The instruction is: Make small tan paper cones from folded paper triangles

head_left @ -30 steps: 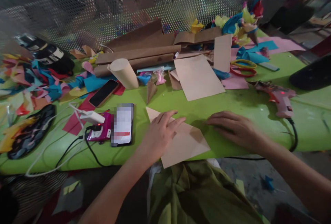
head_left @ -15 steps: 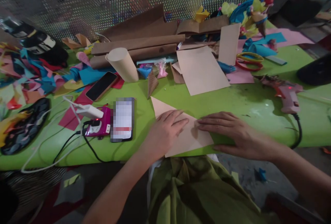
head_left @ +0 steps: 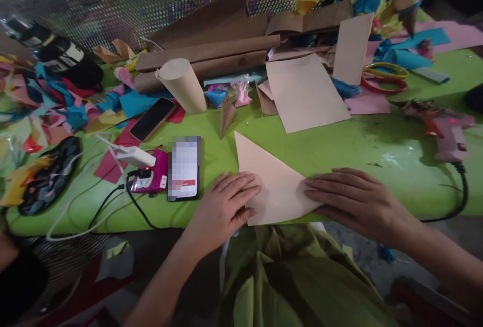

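Note:
A pale brown paper sheet [head_left: 273,183], a triangle in outline, lies flat at the near edge of the green table, in front of my body. At its left edge rests my left hand [head_left: 226,203], the fingers stretched over the paper and the thumb near the lower corner. My right hand [head_left: 354,203] lies flat on the right corner, fingers straight and side by side. Neither hand grips anything. Beyond the triangle is a larger pale brown sheet [head_left: 307,95], and a small brown paper cone [head_left: 227,117] stands near its top point.
To the left are a lit phone [head_left: 184,168], a magenta power adapter [head_left: 153,173] with cables, and a dark phone [head_left: 153,119]. A paper roll [head_left: 183,85] stands behind. On the right sit scissors [head_left: 385,80] and a pink glue gun [head_left: 449,133]. Coloured scraps [head_left: 64,110] cover the far left.
My hands have moved apart from the middle of the paper, the left to its left edge and the right to its right corner. The view has shifted slightly.

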The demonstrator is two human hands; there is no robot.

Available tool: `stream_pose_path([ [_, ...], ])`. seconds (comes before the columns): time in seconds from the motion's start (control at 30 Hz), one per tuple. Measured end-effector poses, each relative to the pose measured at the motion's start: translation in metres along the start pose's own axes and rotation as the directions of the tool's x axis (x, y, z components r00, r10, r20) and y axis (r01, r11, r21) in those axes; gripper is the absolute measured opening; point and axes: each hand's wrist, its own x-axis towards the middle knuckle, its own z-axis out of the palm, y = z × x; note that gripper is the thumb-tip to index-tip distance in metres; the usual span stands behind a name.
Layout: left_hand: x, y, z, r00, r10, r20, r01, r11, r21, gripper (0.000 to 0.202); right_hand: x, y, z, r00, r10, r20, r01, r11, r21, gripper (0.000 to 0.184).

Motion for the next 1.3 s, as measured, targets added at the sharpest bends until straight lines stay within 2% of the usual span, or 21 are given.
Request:
stream_pose_path([
  [0.2, -0.007, 0.000, -0.005, 0.994, 0.042, 0.100, -0.041, 0.999, -0.015, 0.081, 0.007, -0.003, -0.003, 0.993, 0.115, -0.024, -0.111, 0.986, 0.122, 0.023],
  [0.23, -0.008, 0.001, -0.004, 0.995, 0.032, 0.093, -0.030, 0.999, -0.018, 0.078, 0.008, -0.003, -0.003, 0.991, 0.135, -0.017, -0.131, 0.981, 0.146, 0.023],
  [0.3, -0.009, 0.003, 0.000, 0.999, -0.013, 0.051, 0.014, 1.000, -0.023, 0.057, 0.010, -0.003, -0.005, 0.987, 0.163, 0.006, -0.161, 0.970, 0.183, 0.023],
  [0.37, -0.009, 0.006, 0.006, 0.998, -0.062, -0.025, 0.061, 0.998, -0.035, 0.036, 0.011, -0.002, -0.006, 0.984, 0.170, 0.048, -0.176, 0.964, 0.198, 0.023],
  [0.4, -0.008, 0.007, 0.010, 0.994, -0.079, -0.069, 0.076, 0.996, -0.044, 0.033, 0.011, -0.001, -0.007, 0.983, 0.166, 0.077, -0.178, 0.964, 0.196, 0.027],
  [0.5, -0.007, 0.010, 0.018, 0.979, -0.093, -0.182, 0.081, 0.994, -0.072, 0.028, 0.009, 0.002, -0.007, 0.976, 0.159, 0.149, -0.184, 0.968, 0.173, 0.041],
  [0.6, -0.006, 0.011, 0.020, 0.965, -0.114, -0.237, 0.094, 0.991, -0.092, 0.027, 0.006, 0.004, -0.008, 0.968, 0.181, 0.176, -0.209, 0.965, 0.157, 0.041],
  [0.73, -0.004, 0.011, 0.019, 0.935, -0.140, -0.325, 0.108, 0.988, -0.115, 0.021, 0.004, 0.006, -0.010, 0.948, 0.184, 0.259, -0.233, 0.957, 0.174, 0.061],
  [0.77, -0.003, 0.011, 0.019, 0.928, -0.142, -0.343, 0.105, 0.987, -0.124, 0.018, 0.005, 0.007, -0.010, 0.945, 0.190, 0.265, -0.243, 0.952, 0.187, 0.059],
  [0.9, 0.000, 0.014, 0.019, 0.906, -0.162, -0.391, 0.129, 0.986, -0.109, 0.011, 0.011, 0.006, -0.006, 0.944, 0.250, 0.213, -0.303, 0.914, 0.271, 0.026],
  [1.0, 0.003, 0.016, 0.019, 0.893, -0.185, -0.410, 0.186, 0.982, -0.037, 0.010, 0.022, 0.003, -0.002, 0.926, 0.348, 0.144, -0.376, 0.874, 0.309, 0.024],
  [1.1, 0.006, 0.018, 0.019, 0.884, -0.215, -0.416, 0.255, 0.966, 0.044, 0.012, 0.032, 0.000, 0.001, 0.894, 0.440, 0.090, -0.447, 0.852, 0.273, 0.023],
  [1.3, 0.012, 0.021, 0.022, 0.866, -0.255, -0.431, 0.351, 0.922, 0.160, 0.014, 0.037, -0.003, 0.009, 0.890, 0.456, -0.007, -0.452, 0.884, 0.118, 0.015],
])
